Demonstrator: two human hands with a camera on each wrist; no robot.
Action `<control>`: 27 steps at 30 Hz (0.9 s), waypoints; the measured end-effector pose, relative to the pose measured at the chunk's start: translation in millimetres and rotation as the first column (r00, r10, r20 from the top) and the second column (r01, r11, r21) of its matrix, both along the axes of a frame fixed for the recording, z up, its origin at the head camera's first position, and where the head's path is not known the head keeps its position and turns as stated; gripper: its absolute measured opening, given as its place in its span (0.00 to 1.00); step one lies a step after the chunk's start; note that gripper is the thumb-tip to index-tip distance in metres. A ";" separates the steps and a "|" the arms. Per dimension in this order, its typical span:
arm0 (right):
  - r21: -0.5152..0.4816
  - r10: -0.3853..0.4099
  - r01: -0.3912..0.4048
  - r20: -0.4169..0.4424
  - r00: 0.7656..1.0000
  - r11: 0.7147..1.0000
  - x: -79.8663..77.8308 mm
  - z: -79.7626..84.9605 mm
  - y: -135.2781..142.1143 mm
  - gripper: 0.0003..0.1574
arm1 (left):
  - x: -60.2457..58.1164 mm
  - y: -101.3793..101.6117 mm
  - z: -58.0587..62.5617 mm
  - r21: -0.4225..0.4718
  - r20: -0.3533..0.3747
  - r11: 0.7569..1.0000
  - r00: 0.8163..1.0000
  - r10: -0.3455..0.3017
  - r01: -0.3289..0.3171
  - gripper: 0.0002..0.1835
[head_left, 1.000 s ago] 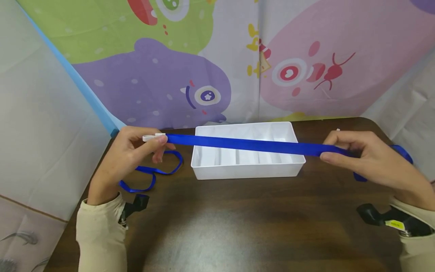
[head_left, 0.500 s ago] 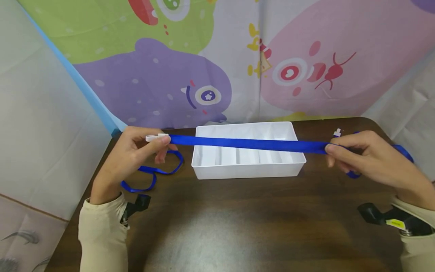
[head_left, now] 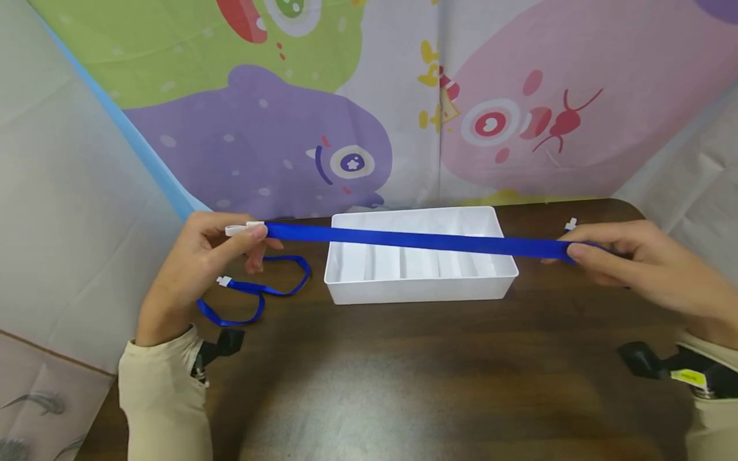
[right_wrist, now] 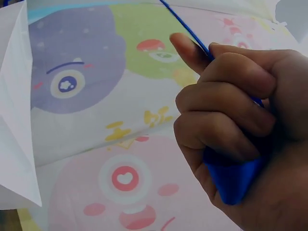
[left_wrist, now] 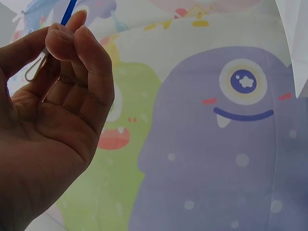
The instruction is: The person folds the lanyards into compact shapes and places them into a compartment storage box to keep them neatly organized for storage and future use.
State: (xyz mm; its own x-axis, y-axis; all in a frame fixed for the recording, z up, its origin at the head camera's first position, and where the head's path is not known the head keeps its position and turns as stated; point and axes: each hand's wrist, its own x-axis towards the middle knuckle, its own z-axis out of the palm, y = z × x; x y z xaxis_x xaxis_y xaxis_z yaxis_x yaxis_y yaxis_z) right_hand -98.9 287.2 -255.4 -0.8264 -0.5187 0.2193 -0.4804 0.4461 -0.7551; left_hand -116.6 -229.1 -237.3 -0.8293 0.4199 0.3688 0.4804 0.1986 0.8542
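A flat blue lanyard point(head_left: 415, 241) is stretched level between both hands, above a white divided box point(head_left: 421, 291). My left hand point(head_left: 193, 266) pinches its left end between thumb and fingers, where a white clip point(head_left: 235, 229) sticks out. At the other side, my right hand point(head_left: 640, 259) grips the strap, thumb on top. The right wrist view shows the curled fingers with a folded blue strap loop point(right_wrist: 236, 180) bulging below them. Beneath the left hand, another blue lanyard point(head_left: 288, 292) lies loosely looped on the table.
A white clip point(head_left: 571, 224) shows behind the right hand; what it joins is mostly hidden. The brown table point(head_left: 375, 384) meets a cartoon-printed cloth point(head_left: 288, 147) at the back, with pale cloth at both sides.
The hands have drawn apart, left hand leftward and right hand rightward, so a longer strap shows between them. Blue strap once seen behind the right hand is now out of sight.
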 end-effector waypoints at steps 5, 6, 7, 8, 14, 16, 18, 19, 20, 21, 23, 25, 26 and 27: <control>-0.096 0.081 -0.077 0.036 0.996 0.992 -0.3 -0.5 1.0 0.16 | -2.3 -2.7 -0.2 -0.041 -0.007 0.999 1.000 0.019 -0.020 0.14; -0.113 0.080 -0.073 0.053 0.995 0.991 0.1 -0.4 0.2 0.15 | -2.7 -3.3 -0.3 -0.045 -0.008 0.999 1.000 0.024 -0.024 0.15; -0.133 0.075 -0.065 0.068 0.995 0.989 0.3 -0.1 -0.7 0.14 | -3.1 -3.9 -0.5 -0.048 -0.007 0.998 0.999 0.032 -0.032 0.15; -0.150 0.061 -0.049 0.081 0.995 0.987 0.9 0.2 -1.3 0.13 | -3.3 -4.6 -0.5 -0.048 -0.004 0.998 0.999 0.038 -0.038 0.15; -0.158 0.017 -0.010 0.047 0.999 0.987 0.8 1.1 -0.4 0.13 | -4.0 -7.2 -0.3 -0.043 0.023 0.997 0.998 0.064 -0.063 0.16; -0.135 0.027 -0.023 0.029 0.999 0.991 0.5 2.0 0.3 0.14 | -4.2 -7.5 -0.2 -0.046 0.024 0.997 0.997 0.067 -0.066 0.16; -0.137 0.049 -0.045 0.025 0.999 0.989 0.5 2.7 0.4 0.14 | -4.3 -7.7 -0.4 -0.048 0.023 0.996 0.997 0.070 -0.069 0.16; -0.140 0.058 -0.054 0.028 0.998 0.989 0.7 3.2 0.4 0.14 | -4.4 -7.8 -0.6 -0.048 0.021 0.997 0.997 0.069 -0.068 0.16; -0.152 0.075 -0.069 0.031 0.997 0.986 0.6 3.6 0.3 0.15 | -4.6 -7.8 -0.7 -0.049 0.021 0.997 0.998 0.066 -0.065 0.16; -0.162 0.087 -0.080 0.034 0.996 0.984 0.7 3.9 0.3 0.15 | -4.8 -7.9 -1.0 -0.048 0.021 0.997 0.998 0.062 -0.061 0.16; -0.158 0.086 -0.079 0.035 0.996 0.984 0.7 4.3 0.7 0.14 | -5.2 -8.1 -1.6 -0.050 0.017 0.998 0.999 0.051 -0.050 0.15; -0.133 0.066 -0.062 0.026 0.997 0.989 0.6 4.1 2.0 0.14 | -5.8 -8.4 -2.4 -0.053 0.013 0.998 0.999 0.040 -0.039 0.14; -0.125 0.066 -0.063 0.019 0.998 0.990 0.0 3.5 3.2 0.14 | -6.4 -8.7 -2.8 -0.053 0.012 0.998 0.999 0.034 -0.033 0.14; -0.117 0.067 -0.065 0.014 0.998 0.991 -0.9 2.5 4.7 0.15 | -6.8 -8.9 -3.1 -0.056 0.010 0.998 1.000 0.029 -0.028 0.14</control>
State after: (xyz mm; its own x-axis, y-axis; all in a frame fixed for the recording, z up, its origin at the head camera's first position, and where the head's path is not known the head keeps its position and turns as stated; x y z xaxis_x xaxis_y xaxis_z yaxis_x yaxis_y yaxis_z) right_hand -99.9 291.9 -252.9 -0.7957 -0.5438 0.2666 -0.4915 0.3227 -0.8089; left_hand -123.3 -238.0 -240.4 -0.8450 0.4156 0.3366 0.4649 0.2596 0.8464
